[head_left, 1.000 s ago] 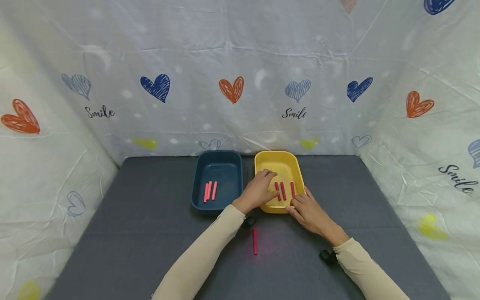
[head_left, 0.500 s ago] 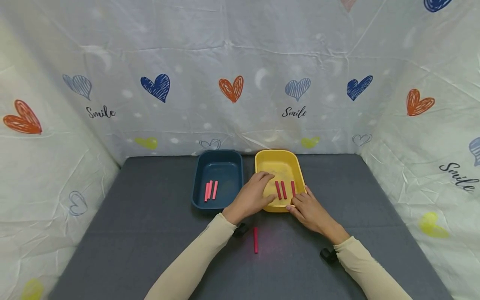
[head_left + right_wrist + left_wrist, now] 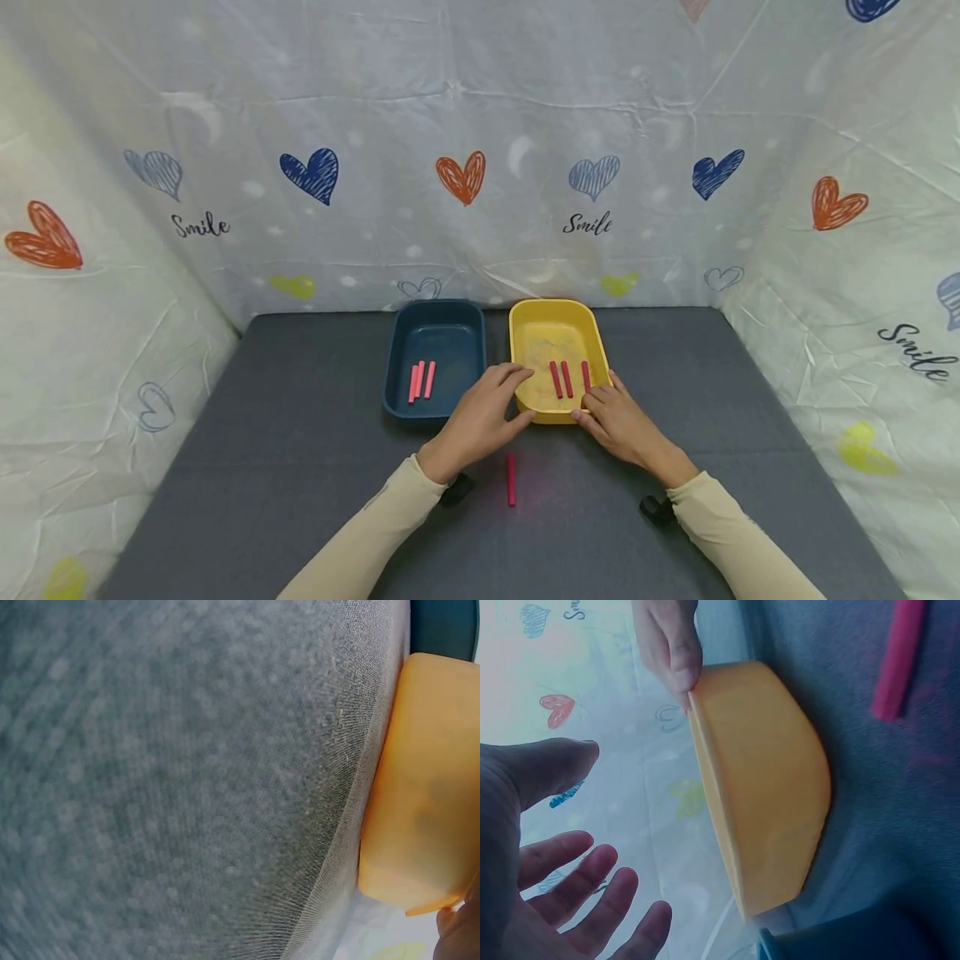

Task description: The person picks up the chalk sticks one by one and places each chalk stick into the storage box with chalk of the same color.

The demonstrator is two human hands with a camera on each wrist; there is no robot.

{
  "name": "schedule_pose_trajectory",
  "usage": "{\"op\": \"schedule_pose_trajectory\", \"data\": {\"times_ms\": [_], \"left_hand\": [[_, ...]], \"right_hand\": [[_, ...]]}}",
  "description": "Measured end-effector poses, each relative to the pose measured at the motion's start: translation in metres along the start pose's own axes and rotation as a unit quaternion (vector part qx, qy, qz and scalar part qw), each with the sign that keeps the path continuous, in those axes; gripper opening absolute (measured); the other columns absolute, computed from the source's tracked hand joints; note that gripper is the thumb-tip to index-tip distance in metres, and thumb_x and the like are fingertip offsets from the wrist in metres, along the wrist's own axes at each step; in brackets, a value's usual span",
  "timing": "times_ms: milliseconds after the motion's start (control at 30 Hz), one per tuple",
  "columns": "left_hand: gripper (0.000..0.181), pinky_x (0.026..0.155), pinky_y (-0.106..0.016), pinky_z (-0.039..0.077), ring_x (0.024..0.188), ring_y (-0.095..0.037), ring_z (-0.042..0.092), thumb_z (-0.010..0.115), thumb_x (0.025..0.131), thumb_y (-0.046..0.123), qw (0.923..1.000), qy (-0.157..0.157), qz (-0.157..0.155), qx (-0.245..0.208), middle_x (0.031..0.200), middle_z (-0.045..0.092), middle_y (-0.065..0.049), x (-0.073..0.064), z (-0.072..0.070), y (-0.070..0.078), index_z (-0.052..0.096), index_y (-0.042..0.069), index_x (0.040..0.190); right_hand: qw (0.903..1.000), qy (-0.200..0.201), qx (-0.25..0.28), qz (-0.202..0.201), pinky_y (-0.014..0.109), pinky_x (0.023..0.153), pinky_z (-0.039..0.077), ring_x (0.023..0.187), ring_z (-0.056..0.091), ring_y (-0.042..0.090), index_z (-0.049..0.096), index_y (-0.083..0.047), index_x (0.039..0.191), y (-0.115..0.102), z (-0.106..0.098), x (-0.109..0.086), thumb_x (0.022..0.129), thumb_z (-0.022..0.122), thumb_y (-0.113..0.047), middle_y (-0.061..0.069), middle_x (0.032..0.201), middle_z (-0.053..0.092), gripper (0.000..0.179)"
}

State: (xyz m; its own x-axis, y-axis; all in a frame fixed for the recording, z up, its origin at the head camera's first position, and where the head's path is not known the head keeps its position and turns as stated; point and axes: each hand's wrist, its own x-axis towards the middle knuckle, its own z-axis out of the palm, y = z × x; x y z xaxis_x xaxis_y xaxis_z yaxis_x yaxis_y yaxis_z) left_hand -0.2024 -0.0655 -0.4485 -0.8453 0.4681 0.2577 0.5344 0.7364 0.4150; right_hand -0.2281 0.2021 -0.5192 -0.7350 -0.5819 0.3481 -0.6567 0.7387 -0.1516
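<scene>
My right hand (image 3: 622,421) pinches the near right corner of a yellow tray (image 3: 551,333), thumb outside the rim. In the left wrist view, that hand (image 3: 671,645) is on the rim of the tray (image 3: 765,787). Three dark red sticks (image 3: 567,379) lie inside, the rightmost partly behind the right fingers. My left hand (image 3: 476,421) hovers by the tray's near left corner, fingers spread, holding nothing. A single red stick (image 3: 512,479) lies on the table in front of the tray. Three pink sticks (image 3: 429,380) rest in a dark blue tray (image 3: 442,342) to the left.
A dark grey cloth (image 3: 300,467) covers the table under both trays. Behind it and at the sides hangs a pale curtain (image 3: 405,100) printed with hearts. Black wrist-worn devices (image 3: 657,510) sit at both wrists.
My left hand has drawn back from over the yellow tray, toward the near left. The right hand keeps its hold on the corner. No stick has visibly moved.
</scene>
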Motion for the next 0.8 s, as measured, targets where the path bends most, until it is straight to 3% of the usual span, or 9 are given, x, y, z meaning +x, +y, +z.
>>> {"op": "schedule_pose_trajectory", "data": {"times_ms": [500,800], "left_hand": [[0.064,0.105,-0.041,0.048,0.127,-0.019,0.051,0.076,0.085,0.035,0.9997,-0.014,-0.009,0.017,0.139,0.053,-0.003,-0.046,0.000,-0.013,0.052,0.015,0.141],[0.064,0.105,-0.038,0.049,0.126,-0.017,0.050,0.079,0.083,0.033,0.9992,-0.031,-0.013,-0.020,0.138,0.051,-0.001,-0.066,0.012,-0.011,0.053,0.013,0.139]], "right_hand": [[0.9995,-0.022,0.015,0.019,0.058,0.119,0.022,0.098,0.059,0.021,0.057,-0.020,0.086,0.001,0.000,0.000,0.101,0.053,-0.035,-0.002,0.092,0.063,0.022],[0.9993,-0.024,0.015,0.022,0.058,0.120,0.021,0.100,0.059,0.022,0.058,-0.019,0.087,-0.001,-0.001,0.001,0.101,0.053,-0.034,-0.001,0.094,0.064,0.021]]}}
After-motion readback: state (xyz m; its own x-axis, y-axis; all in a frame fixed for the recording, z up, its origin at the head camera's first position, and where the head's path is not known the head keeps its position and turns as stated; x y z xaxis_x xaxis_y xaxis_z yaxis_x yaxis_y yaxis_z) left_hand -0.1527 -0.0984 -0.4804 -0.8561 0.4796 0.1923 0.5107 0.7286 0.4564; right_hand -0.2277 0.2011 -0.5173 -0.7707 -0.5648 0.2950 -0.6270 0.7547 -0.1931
